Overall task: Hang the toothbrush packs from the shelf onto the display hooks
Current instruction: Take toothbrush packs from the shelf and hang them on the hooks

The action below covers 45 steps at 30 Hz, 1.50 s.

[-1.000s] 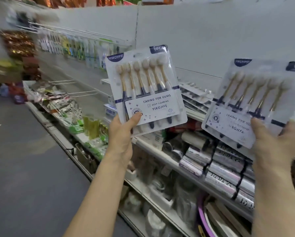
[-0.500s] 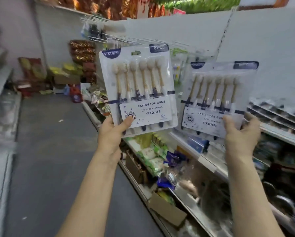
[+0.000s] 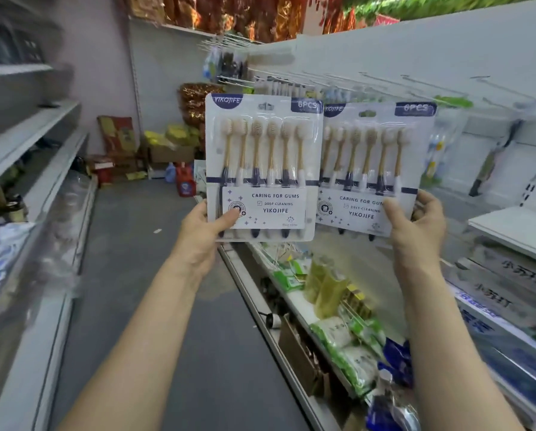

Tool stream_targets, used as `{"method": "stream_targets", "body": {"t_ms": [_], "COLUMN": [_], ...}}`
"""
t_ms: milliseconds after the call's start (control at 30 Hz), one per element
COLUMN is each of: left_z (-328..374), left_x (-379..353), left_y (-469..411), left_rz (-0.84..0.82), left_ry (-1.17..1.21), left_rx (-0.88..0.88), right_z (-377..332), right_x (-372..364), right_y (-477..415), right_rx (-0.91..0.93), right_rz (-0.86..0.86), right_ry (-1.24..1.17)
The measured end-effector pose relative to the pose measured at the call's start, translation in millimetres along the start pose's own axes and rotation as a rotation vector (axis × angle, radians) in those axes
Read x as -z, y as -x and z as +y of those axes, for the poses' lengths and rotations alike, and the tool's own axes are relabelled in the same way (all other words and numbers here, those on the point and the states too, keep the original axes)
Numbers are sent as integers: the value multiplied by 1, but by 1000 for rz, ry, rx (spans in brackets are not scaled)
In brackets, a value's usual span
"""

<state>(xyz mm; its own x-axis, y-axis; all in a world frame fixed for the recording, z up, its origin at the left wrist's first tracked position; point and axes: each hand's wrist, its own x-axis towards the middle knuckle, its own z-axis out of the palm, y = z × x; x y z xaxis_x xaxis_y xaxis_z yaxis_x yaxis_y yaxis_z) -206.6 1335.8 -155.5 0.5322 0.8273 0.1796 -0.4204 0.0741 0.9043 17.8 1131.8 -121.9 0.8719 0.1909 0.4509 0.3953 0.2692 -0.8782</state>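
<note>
We've got 2 toothbrush packs up in front of us, one per hand, both upright w/ fronts facing us. The left hand pinches the left pack at its btm-left corner: thumb flat on the front over the round logo, other fingers hidden behind the card. The right hand pinches the right pack at its btm-right: thumb on the front by the "GUMS" text, fingers curled behind, tips just showing past the right edge.

Vs half a sec ago, the packs have closed up. Then there was a clear gap btwn them; now the left pack's right edge overlaps the right pack's left edge and covers part of its logo corner. The right pack has also come up, so both tops sit at nearly the same height. Grips look unchanged on both sides.

Our view has swung further down the aisle too: more grey floor and the opposite shelving show at left, and a red bottle at the aisle end is now plain.

The wire hooks run along the white back panel above and behind the packs. Neither pack is on a hook yet. Below the packs, the low shelf holds green and yellow packets.
</note>
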Motion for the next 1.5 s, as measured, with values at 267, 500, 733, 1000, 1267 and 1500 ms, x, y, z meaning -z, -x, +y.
{"method": "stream_targets", "body": {"t_ms": [267, 500, 733, 1000, 1267, 1500], "left_z": [3, -20, -31, -31, -64, -90], "left_x": [34, 90, 154, 208, 215, 173], "left_y": [-204, -342, -496, -658, -800, -916], "left_rz": [-54, -92, -243, -370, -434, -525], "left_ry": [-10, -14, 16, 32, 56, 86], "left_rx": [8, 41, 93, 181, 214, 201], "right_z": [67, 126, 176, 209, 265, 302], "right_x": [-169, -293, -408, -533, -625, -659], "right_y": [-128, -186, -223, -266, -352, -442], "right_rx": [-30, -69, -85, -84, -50, -18], "right_rz": [-66, -72, 87, 221, 263, 354], "right_ry": [-65, -40, 14, 60, 81, 44]}}
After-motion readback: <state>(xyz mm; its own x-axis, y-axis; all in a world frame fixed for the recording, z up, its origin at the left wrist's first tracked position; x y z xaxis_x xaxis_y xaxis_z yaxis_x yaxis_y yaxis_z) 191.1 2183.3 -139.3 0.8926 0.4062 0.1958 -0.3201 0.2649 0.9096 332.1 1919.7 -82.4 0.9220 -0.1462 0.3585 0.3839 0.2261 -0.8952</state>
